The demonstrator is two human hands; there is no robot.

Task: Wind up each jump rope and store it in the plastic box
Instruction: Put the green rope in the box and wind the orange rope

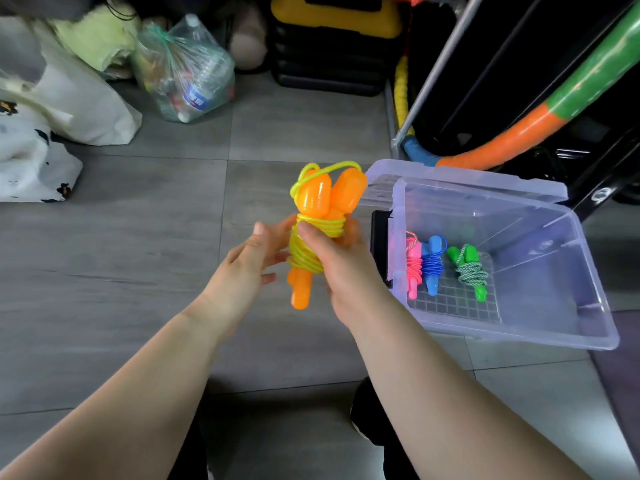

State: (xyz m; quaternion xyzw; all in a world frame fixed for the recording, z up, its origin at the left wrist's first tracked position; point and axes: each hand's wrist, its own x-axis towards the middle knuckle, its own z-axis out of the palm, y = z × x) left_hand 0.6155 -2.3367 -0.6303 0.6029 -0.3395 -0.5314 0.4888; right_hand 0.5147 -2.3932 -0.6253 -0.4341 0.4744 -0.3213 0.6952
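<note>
An orange-handled jump rope (pixel 313 199) with yellow cord wound around its two handles is held upright above the floor. My right hand (pixel 341 271) grips the wound middle, thumb pressed on the coils. My left hand (pixel 247 268) touches the bundle's left side with its fingers spread. To the right stands a clear plastic box (pixel 540 327), open, its lid (pixel 464 180) tilted up behind. Inside lie three wound ropes side by side: a pink rope (pixel 414 265), a blue rope (pixel 433 265) and a green rope (pixel 471 270).
Grey floor tiles (pixel 138 271) spread to the left. A bag of plastic bottles (pixel 187 74) and white cloth bags (pixel 52 109) sit at the back left. A dark crate (pixel 329 57) and an orange-green hoop (pixel 512 136) stand behind the box.
</note>
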